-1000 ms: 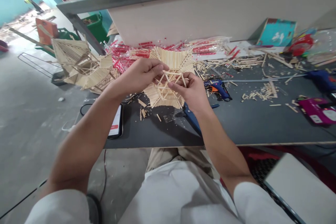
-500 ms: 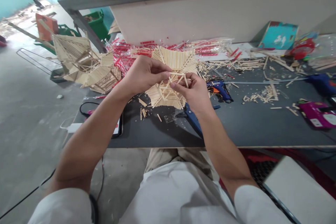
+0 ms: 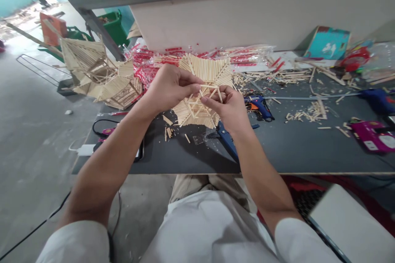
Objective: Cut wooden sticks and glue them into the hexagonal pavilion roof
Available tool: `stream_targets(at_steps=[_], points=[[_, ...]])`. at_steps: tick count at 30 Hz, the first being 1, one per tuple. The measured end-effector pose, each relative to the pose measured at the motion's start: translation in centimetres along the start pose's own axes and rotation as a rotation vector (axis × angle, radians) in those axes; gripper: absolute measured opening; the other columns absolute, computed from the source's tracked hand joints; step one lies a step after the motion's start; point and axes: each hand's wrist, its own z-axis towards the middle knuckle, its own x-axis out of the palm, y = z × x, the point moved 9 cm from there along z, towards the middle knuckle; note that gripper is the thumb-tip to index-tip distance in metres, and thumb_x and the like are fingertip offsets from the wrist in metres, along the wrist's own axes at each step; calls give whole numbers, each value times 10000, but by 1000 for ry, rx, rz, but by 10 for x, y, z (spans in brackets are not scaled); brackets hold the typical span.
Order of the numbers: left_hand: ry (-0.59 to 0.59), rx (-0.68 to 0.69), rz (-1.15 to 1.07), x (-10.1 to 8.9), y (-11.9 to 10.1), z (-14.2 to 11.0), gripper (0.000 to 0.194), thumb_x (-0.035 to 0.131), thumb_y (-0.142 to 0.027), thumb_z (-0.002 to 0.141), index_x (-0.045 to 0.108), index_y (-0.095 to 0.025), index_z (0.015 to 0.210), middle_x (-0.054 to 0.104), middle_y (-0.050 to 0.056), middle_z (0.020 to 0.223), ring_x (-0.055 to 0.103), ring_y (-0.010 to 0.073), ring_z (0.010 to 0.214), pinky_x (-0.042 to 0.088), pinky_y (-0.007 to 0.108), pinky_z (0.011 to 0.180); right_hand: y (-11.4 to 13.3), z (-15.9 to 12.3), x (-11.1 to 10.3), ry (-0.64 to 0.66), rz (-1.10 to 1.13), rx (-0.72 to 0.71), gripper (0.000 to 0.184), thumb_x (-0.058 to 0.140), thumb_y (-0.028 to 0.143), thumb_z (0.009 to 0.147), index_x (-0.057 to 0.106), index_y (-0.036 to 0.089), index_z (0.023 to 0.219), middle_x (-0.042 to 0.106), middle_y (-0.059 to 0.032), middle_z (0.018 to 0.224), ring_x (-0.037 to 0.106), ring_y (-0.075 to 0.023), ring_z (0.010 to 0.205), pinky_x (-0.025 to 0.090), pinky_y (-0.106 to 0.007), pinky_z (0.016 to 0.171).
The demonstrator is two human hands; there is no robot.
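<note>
Over one table (image 3: 299,148), left hand (image 3: 168,88) and right hand (image 3: 232,109) on one stick structure (image 3: 198,110)

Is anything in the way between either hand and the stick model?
Nothing visible: the left hand pinches a thin stick at the stick model, which the right hand grips. A blue glue gun lies aside, to the right.

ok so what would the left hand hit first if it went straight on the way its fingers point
The left hand would first meet the small stick frame it appears to pinch, then probably the right hand beyond, though depth is hard to judge.
</note>
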Motion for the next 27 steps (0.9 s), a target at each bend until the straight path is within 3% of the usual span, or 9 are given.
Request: stream_targets(at_steps=[6,14,21,27], points=[[-67,43,139,-2,-9,-4,149,773,-273,837,819,-191,953,796,61,778,734,210,729,616,343,685,0,2,0,2,25,-9,464,964,398,621,591,233,844,600,47,696,491,-111,630,417,-310,622],[-223,81,682,4,-34,-29,234,558,-338,1032,762,-224,1018,785,70,860,712,225,770,512,360,746,2,6,-2,-15,55,-37,519,996,412,567,590,221,829,533,74,656,435,-93,613,379,-297,615],[-240,114,590,1,-26,-27,230,539,-327,1032,739,-221,988,780,42,841,679,187,724,486,321,721,1,6,-2,-17,9,-34,540,986,466,575,570,228,824,526,73,660,417,-90,607,372,-290,599],[-362,65,384,-12,-15,-28,192,516,-345,1065,672,-236,1034,794,31,903,721,158,769,539,307,764,1,6,-3,-30,-3,-30,514,972,415,613,531,244,813,510,66,660,401,-97,606,353,-294,580]])
